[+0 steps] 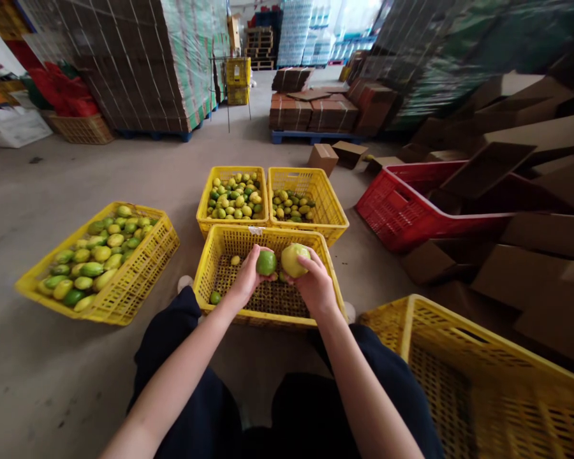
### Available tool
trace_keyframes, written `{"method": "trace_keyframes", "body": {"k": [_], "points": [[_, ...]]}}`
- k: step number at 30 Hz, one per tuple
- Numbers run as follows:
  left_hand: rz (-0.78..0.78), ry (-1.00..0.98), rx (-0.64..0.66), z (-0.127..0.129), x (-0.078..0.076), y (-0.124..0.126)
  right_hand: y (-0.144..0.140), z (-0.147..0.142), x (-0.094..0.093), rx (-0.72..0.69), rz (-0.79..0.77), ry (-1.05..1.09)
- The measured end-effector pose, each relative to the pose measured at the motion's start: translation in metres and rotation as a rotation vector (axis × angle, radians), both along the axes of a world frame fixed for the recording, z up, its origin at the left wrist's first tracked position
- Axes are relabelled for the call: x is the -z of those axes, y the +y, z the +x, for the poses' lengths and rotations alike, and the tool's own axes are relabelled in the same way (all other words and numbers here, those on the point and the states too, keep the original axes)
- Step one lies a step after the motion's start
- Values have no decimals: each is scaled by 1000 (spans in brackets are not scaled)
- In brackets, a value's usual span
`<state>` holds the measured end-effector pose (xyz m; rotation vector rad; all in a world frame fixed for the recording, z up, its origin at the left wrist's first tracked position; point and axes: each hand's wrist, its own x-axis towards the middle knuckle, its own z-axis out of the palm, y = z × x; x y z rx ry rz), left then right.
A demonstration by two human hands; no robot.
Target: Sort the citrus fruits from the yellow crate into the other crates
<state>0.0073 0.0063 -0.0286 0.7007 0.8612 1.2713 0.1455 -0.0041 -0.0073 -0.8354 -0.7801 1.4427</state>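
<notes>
Left hand [245,278] grips a green lime [266,262]; right hand [316,285] is closed round a yellow-green lemon [293,259], both over a nearly empty yellow crate [205,268] on the warehouse concrete floor [124,172]. Three more yellow crates hold citrus. Cardboard boxes [530,191] at right blur; fingertips are hidden behind fruit.

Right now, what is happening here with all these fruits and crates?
A seated person holds one fruit in each hand over a nearly empty yellow crate. The left hand grips a small green fruit; the right hand grips a larger yellow-green fruit. Three more yellow crates hold fruit: one on the left, two behind.
</notes>
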Motion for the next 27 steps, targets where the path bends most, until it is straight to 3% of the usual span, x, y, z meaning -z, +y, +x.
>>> {"method": "trace_keyframes", "body": {"k": [4,8,11,18,27], "points": [[-240,-321,70,2,-6,1,1,2,-3,-107,-43,249],[-262,-556,124,-1,-14,0,0,3,-2,-145,-60,399],[-265,-672,76,-1,-13,0,-1,1,0,-141,-109,540],[-286,-767,-177,6,-8,3,1,-13,8,-58,-345,682],[-307,-814,-182,14,-11,3,2,-16,9,67,-448,806]]}}
